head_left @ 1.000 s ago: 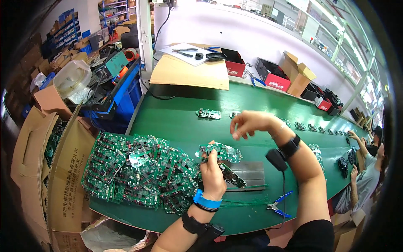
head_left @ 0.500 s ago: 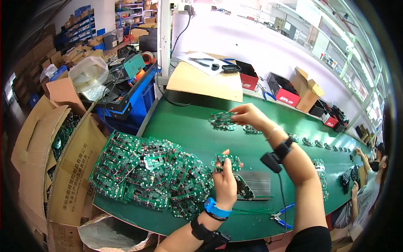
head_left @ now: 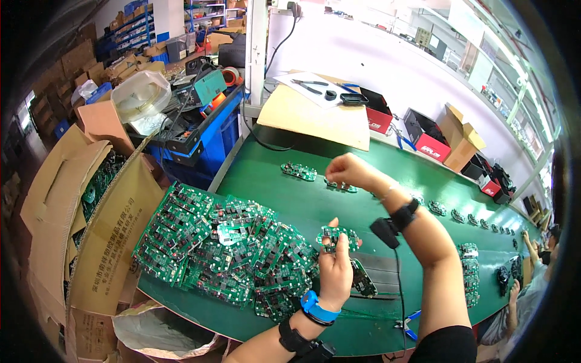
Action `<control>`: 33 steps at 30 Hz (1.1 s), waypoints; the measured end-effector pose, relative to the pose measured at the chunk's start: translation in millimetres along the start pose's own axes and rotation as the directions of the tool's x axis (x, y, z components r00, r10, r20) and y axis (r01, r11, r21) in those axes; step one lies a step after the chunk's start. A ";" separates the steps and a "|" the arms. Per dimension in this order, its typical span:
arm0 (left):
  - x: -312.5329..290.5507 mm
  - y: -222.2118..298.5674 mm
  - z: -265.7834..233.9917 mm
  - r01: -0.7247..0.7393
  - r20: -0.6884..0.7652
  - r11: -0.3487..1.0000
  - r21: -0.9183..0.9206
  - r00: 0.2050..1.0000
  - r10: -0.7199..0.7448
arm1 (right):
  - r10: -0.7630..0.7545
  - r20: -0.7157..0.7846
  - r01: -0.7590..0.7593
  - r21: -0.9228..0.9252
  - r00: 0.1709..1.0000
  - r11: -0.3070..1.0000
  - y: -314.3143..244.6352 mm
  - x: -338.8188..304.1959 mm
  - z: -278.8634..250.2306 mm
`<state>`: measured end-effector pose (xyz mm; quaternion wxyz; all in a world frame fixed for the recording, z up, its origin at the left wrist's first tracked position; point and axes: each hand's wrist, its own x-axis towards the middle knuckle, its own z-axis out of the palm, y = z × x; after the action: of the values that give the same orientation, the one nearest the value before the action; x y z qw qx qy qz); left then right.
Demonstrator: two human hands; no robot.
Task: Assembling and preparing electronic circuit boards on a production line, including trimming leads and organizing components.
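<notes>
My left hand [head_left: 334, 270] grasps a small green circuit board [head_left: 336, 236] just above the tabletop [head_left: 284, 199], with the big pile of boards [head_left: 224, 251] lying to its left, while my right hand [head_left: 350, 172] is loosely clenched over another board [head_left: 340, 185] farther ahead.

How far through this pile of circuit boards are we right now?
Done: a row of boards lies spaced along the green belt, trailing off to the right. In hand: the left hand holds one board; the right hand reaches out over the belt near the row. Left: a large heap of boards beside the left hand, and more in the cardboard box.
</notes>
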<state>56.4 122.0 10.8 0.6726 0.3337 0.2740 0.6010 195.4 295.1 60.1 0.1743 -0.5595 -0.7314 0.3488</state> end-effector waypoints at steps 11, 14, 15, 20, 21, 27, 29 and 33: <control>0.1 1.4 4.6 -0.109 -0.021 0.988 -0.107 0.994 0.107 | -0.042 0.361 -0.086 0.331 0.932 0.940 -44.9 -113.4 -6.4; -2.8 15.9 3.5 -0.098 0.065 0.988 -0.119 0.992 0.106 | -0.085 0.363 -0.055 0.357 0.928 0.932 -52.6 -102.0 -8.1; -1.9 16.5 2.1 -0.175 0.046 0.984 -0.045 0.983 0.177 | -0.117 0.311 -0.008 0.374 0.943 0.927 -64.0 -95.5 -11.8; -13.4 27.9 6.8 -0.162 0.025 0.987 0.019 0.987 0.162 | -0.119 -0.103 0.151 0.394 0.987 0.907 -52.0 -19.3 -25.5; -14.2 29.3 5.1 -0.250 0.041 0.967 0.046 0.968 0.248 | -0.050 -0.149 0.106 0.398 0.988 0.911 -45.1 2.5 -19.2; -23.0 38.7 0.1 -0.478 0.089 0.862 0.168 0.878 0.470 | -0.034 -0.229 0.120 0.375 0.973 0.919 -16.7 89.7 44.9; -24.1 36.8 -0.3 -0.485 0.094 0.854 0.187 0.875 0.475 | -0.028 -0.247 0.108 0.319 0.969 0.942 -10.2 106.3 55.2; -24.9 33.1 -1.5 -0.474 0.104 0.852 0.223 0.881 0.462 | -0.028 -0.234 0.105 0.324 0.972 0.940 0.2 127.2 69.6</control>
<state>31.5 99.4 34.9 0.4664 0.4835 0.2402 0.7007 110.8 392.7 -5.7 0.3605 -0.5326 -0.6556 0.3956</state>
